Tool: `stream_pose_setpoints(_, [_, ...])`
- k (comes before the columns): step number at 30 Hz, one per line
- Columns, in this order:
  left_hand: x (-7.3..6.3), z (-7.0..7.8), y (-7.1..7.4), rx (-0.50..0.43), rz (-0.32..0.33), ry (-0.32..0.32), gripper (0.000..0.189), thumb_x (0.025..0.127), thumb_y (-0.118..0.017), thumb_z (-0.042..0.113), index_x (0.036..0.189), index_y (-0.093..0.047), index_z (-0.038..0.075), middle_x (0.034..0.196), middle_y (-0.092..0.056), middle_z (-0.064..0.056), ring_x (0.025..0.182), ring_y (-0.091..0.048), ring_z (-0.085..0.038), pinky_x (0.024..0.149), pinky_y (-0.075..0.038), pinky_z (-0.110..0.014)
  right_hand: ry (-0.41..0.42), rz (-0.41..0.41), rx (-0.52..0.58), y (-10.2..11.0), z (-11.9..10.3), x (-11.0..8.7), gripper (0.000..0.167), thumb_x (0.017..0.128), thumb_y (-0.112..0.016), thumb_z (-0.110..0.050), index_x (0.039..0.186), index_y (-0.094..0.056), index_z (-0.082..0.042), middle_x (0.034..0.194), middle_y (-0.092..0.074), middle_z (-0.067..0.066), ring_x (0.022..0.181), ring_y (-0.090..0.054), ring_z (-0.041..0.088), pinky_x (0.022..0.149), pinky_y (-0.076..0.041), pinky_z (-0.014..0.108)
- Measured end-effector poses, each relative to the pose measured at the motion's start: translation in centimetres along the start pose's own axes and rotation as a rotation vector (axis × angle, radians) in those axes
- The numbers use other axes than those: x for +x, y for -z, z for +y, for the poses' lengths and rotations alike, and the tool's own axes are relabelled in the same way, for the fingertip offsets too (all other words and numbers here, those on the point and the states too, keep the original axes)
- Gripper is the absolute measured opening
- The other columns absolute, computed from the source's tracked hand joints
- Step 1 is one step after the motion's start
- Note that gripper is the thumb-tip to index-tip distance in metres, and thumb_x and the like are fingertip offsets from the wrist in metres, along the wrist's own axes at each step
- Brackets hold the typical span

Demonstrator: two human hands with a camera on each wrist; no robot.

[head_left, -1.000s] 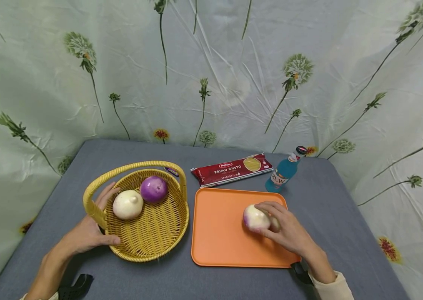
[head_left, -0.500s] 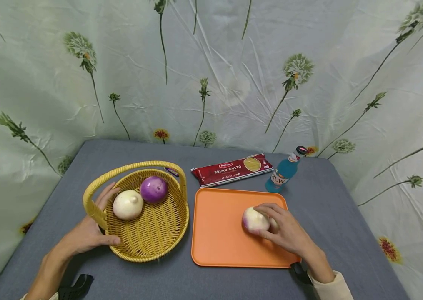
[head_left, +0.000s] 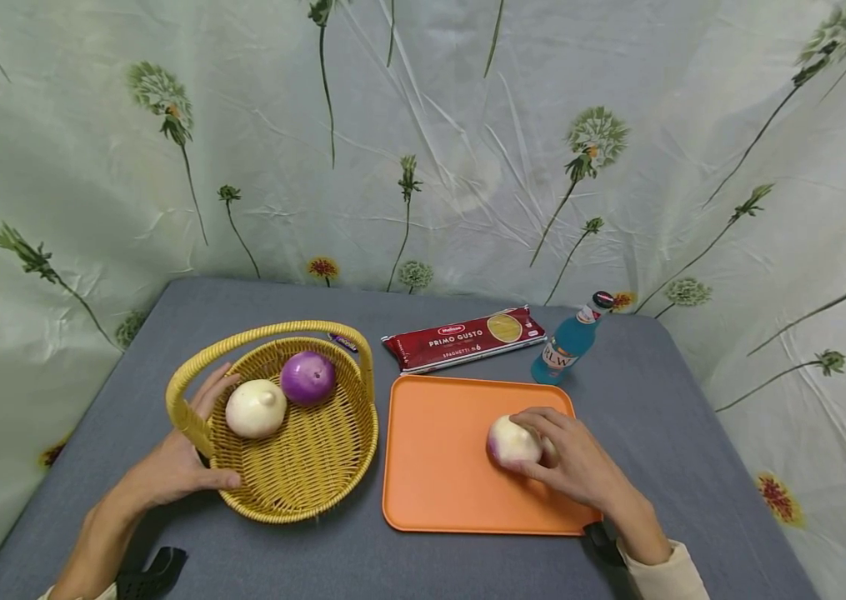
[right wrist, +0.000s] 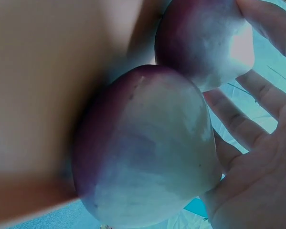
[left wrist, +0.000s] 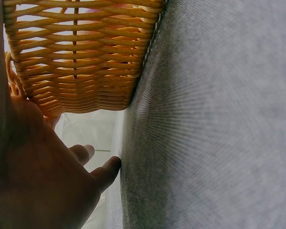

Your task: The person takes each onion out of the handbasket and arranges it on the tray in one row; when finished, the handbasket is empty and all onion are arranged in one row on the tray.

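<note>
My left hand (head_left: 175, 467) holds the left side of a yellow wicker basket (head_left: 302, 483), its thumb over the rim. In the left wrist view, the outer fingers (left wrist: 104, 175) hang below the basket wall (left wrist: 85, 62). Inside lie a white turnip (head_left: 256, 408) and a purple one (head_left: 307, 378). On the orange tray (head_left: 438, 467), my right hand (head_left: 580, 462) grips a white-and-purple turnip (head_left: 514, 442) between thumb and fingers. Partly hidden under that palm is another turnip (head_left: 548, 452), which looms large in the right wrist view beside the gripped turnip (right wrist: 205, 43).
Behind the tray lies a red spaghetti packet (head_left: 463, 340). A blue bottle (head_left: 568, 342) stands at the tray's far right corner. A small purple wrapper (head_left: 343, 342) lies behind the basket. A flowered curtain (head_left: 468, 167) hangs beyond the grey table (head_left: 280, 567).
The turnip in my right hand has sunk slightly and turned a little, and the fingers have shifted slightly with it. My left hand and the basket have stayed put.
</note>
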State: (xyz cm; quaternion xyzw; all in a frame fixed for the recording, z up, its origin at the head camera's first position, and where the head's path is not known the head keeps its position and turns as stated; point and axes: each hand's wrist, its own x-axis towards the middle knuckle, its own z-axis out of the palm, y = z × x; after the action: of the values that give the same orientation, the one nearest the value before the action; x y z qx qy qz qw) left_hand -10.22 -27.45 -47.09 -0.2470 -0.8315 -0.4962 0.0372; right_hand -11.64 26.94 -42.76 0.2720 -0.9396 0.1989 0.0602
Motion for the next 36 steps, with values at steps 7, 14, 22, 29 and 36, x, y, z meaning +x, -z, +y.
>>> stream_pose_setpoints(7, [-0.06, -0.03, 0.01, -0.003, -0.004, 0.005, 0.129, 0.059, -0.094, 0.028, 0.158, -0.016, 0.0, 0.168, 0.003, -0.009, 0.15, -0.002, -0.007, 0.105, -0.013, -0.005, 0.011, -0.019, -0.017, -0.02, 0.04, -0.06, 0.055, 0.077, -0.085, -0.042, 0.124, -0.066, -0.022, 0.12, -0.065, -0.003, 0.105, -0.061, 0.017, 0.084, -0.054, 0.044])
stream_pose_setpoints(14, [-0.21, -0.17, -0.04, -0.011, -0.008, 0.002, 0.128, 0.061, -0.094, 0.029, 0.158, -0.015, 0.002, 0.168, 0.004, -0.01, 0.15, -0.003, -0.005, 0.105, -0.014, -0.004, 0.023, -0.005, 0.005, -0.15, 0.18, -0.08, 0.054, 0.078, -0.085, -0.044, 0.124, -0.066, -0.022, 0.118, -0.066, -0.006, 0.103, -0.061, 0.013, 0.083, -0.054, 0.04])
stream_pose_setpoints(22, [-0.15, -0.09, -0.05, -0.004, -0.007, -0.006, 0.129, 0.061, -0.094, 0.029, 0.158, -0.015, 0.001, 0.168, 0.004, -0.011, 0.15, -0.003, -0.005, 0.106, -0.014, -0.003, 0.01, -0.002, -0.006, -0.15, 0.03, -0.14, 0.056, 0.078, -0.084, -0.045, 0.125, -0.066, -0.021, 0.12, -0.066, -0.005, 0.106, -0.062, 0.016, 0.085, -0.054, 0.044])
stream_pose_setpoints(29, [-0.09, 0.03, -0.02, 0.0, -0.005, -0.004, 0.129, 0.059, -0.094, 0.025, 0.158, -0.015, 0.001, 0.168, 0.003, -0.012, 0.15, -0.002, -0.006, 0.105, -0.013, -0.004, 0.009, 0.013, -0.015, -0.05, -0.08, -0.17, 0.055, 0.078, -0.085, -0.043, 0.124, -0.066, -0.02, 0.121, -0.066, -0.004, 0.107, -0.061, 0.018, 0.087, -0.052, 0.046])
stream_pose_setpoints(36, [-0.08, 0.09, -0.06, 0.002, -0.004, -0.004, 0.129, 0.058, -0.094, 0.024, 0.158, -0.015, 0.001, 0.168, 0.003, -0.011, 0.15, -0.003, -0.005, 0.105, -0.013, -0.004, 0.009, 0.01, -0.024, -0.01, -0.2, -0.17, 0.057, 0.076, -0.086, -0.042, 0.125, -0.066, -0.02, 0.122, -0.066, -0.001, 0.111, -0.061, 0.021, 0.091, -0.051, 0.051])
